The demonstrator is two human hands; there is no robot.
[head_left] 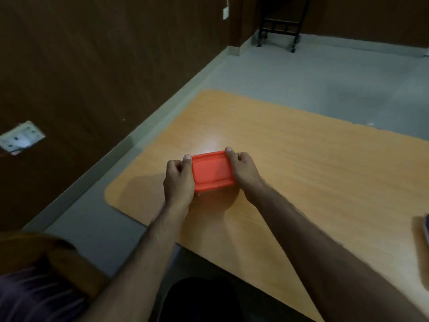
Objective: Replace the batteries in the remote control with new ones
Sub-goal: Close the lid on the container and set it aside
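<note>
An orange plastic box [212, 171] with a ridged lid sits on the wooden table [301, 163] near its left end. My left hand [178, 180] grips the box's left side and my right hand [243, 169] grips its right side, thumbs along the lid's edges. The lid is on, so what is inside is hidden. No remote control or batteries show in the head view.
A dark flat object [426, 231] lies at the table's right edge, mostly cut off. Left of the table are grey floor and a dark wood wall with a wall socket [22, 138]. A black wheeled frame [278, 29] stands far back. A chair back [69, 263] is at lower left.
</note>
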